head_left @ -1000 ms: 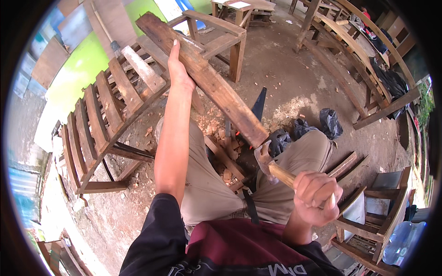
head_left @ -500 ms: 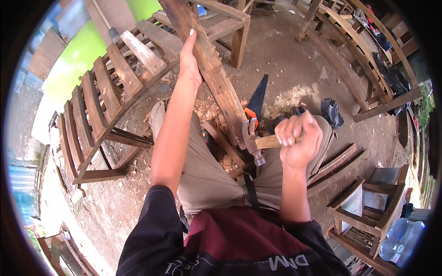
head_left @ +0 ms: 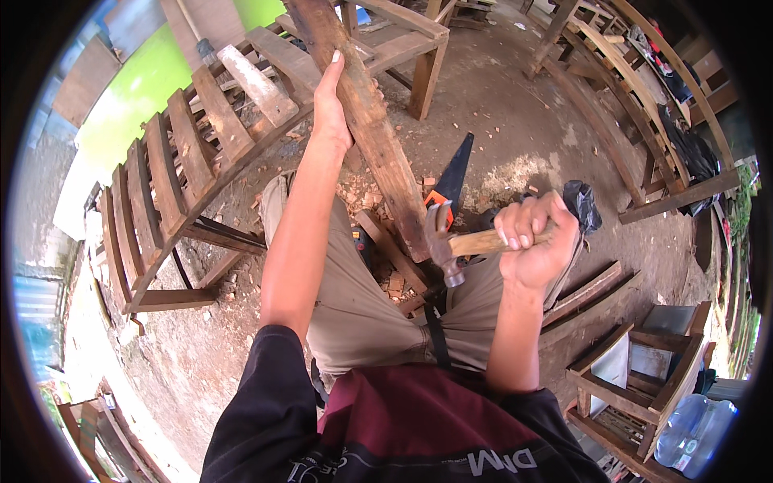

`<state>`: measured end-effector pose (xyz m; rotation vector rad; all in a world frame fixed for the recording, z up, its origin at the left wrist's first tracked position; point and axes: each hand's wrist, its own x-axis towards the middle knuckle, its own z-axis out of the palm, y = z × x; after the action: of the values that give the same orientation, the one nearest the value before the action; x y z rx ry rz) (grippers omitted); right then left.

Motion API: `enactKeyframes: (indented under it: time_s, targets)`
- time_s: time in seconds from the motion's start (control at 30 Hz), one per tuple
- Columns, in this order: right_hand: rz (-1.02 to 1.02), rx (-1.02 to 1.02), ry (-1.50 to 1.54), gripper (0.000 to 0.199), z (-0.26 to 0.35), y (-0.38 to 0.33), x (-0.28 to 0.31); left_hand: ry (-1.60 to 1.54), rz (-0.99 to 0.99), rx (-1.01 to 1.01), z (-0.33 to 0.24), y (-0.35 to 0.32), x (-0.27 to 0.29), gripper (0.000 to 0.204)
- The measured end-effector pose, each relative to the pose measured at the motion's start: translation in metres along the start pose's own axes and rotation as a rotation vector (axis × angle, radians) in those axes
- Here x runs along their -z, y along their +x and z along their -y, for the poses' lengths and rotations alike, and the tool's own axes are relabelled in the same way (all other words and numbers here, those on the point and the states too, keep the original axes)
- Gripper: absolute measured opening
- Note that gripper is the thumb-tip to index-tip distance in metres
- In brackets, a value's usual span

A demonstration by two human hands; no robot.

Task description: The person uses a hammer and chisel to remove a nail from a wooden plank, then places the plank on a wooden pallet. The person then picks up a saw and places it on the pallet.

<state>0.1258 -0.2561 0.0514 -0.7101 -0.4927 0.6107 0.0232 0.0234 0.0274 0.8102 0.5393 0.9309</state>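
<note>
A long, weathered wooden beam (head_left: 385, 149) slants from the top of the view down between my knees. My left hand (head_left: 332, 117) is closed around its left edge, with the thumb lying along the upper face and the fingers mostly hidden behind. In my right hand (head_left: 538, 240) is the wooden handle of a claw hammer (head_left: 444, 245). The hammer's head is at the beam's lower end, claw pointing up and striking face down; I cannot tell whether it touches the wood. Just beyond lies a handsaw (head_left: 457, 173) with a dark blade and orange handle.
Left stands a slatted wooden bench (head_left: 189, 149) with a whitish board (head_left: 256, 84) on it. Wood chips (head_left: 394, 283) and a short timber piece (head_left: 393, 251) lie between my legs. At right are a black plastic bag (head_left: 581, 207), loose planks (head_left: 592, 294), a wooden frame (head_left: 636, 378) and a water jug (head_left: 694, 435).
My right hand has shifted slightly right and up, its wrist turning, while the hammer's head stays near the beam's lower end. My left hand keeps its grip. The whole view has shifted a little.
</note>
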Motion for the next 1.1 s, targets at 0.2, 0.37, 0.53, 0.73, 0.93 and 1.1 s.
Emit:
enactKeyframes:
  time_s: [0.2,0.37,0.53,0.73,0.93,1.1]
  targets:
    - [0.008,-0.131,-0.003,0.034,-0.013,0.004,-0.013,-0.031,0.188,0.092,0.013,-0.003,-0.003,0.061]
    - [0.018,-0.082,-0.061,0.033,-0.009,0.025,-0.033,0.079,0.314,0.136,0.024,-0.016,-0.011,0.061]
    - [0.073,-0.129,-0.107,0.032,-0.006,0.049,-0.045,0.119,0.366,0.180,0.031,-0.018,-0.018,0.061]
    - [0.092,-0.103,-0.175,0.035,-0.004,0.059,-0.062,0.142,0.369,0.228,0.036,-0.011,-0.014,0.061]
    - [0.080,0.004,-0.087,0.034,-0.014,0.048,-0.055,0.144,0.248,0.188,0.032,-0.005,-0.015,0.059]
    - [-0.001,0.095,0.134,0.032,-0.026,0.041,-0.036,0.131,0.151,0.094,0.021,0.000,-0.012,0.059]
